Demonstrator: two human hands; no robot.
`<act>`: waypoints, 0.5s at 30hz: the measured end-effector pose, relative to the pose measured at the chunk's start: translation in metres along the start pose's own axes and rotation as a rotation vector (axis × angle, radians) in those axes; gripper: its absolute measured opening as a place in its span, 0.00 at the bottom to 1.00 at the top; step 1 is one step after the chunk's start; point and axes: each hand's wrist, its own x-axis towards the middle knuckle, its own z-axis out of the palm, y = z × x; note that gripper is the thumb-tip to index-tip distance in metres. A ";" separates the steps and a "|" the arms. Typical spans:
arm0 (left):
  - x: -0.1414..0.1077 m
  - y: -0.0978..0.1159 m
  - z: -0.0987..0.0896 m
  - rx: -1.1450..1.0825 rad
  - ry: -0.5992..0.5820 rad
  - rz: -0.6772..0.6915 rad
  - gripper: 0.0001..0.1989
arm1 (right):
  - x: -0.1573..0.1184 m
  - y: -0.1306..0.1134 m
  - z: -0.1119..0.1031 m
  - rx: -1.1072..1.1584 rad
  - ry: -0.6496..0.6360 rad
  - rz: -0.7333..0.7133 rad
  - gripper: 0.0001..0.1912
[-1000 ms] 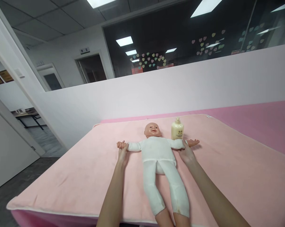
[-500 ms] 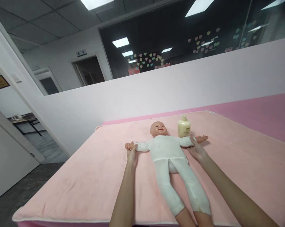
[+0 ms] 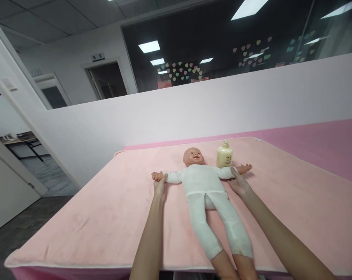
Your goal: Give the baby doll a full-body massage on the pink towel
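The doll (image 3: 203, 179) lies on its back on a pink blanket (image 3: 85, 217), arms spread wide, and we cannot see its feet, which the lower edge of our view cuts off. Our left grip (image 3: 159, 187) pinches the sleeve end and wrist of the doll's arm on our left; our right grip (image 3: 239, 184) pinches the sleeve of the other arm, close to its cuff. In both, the thumb shows on top, while most of the fingers are hidden under the doll's arms. The doll's head and hands look smooth and hard, perhaps plastic; its white suit is soft cloth, with a brownish mark near one leg cuff.

Just beside the doll's head, on our right, a bottle (image 3: 224, 156) stands upright: pale yellow, glossy, round-shouldered, with a small top. Its base is partly hidden behind the doll's sleeve, its dark print is too small to read, and we cannot tell how full it is. The blanket, plush with a pale edge, covers most of the pink worktop (image 3: 327, 146) around the doll. Beyond the doll rises a plain white wall (image 3: 176, 118), topped by a dark window (image 3: 211, 39) whose reflections make what lies behind hard to make out.
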 end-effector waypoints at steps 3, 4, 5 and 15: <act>0.002 -0.002 0.000 0.048 0.026 0.053 0.07 | 0.004 0.002 -0.001 0.040 -0.011 0.044 0.21; 0.002 -0.002 0.001 0.046 0.013 0.068 0.07 | 0.005 0.002 -0.001 0.052 -0.019 0.056 0.19; 0.002 -0.002 0.002 0.037 -0.005 0.080 0.08 | 0.006 0.002 -0.001 0.060 -0.027 0.066 0.17; -0.006 0.002 0.009 -0.017 -0.084 0.086 0.21 | 0.008 0.000 0.000 0.107 -0.039 0.096 0.12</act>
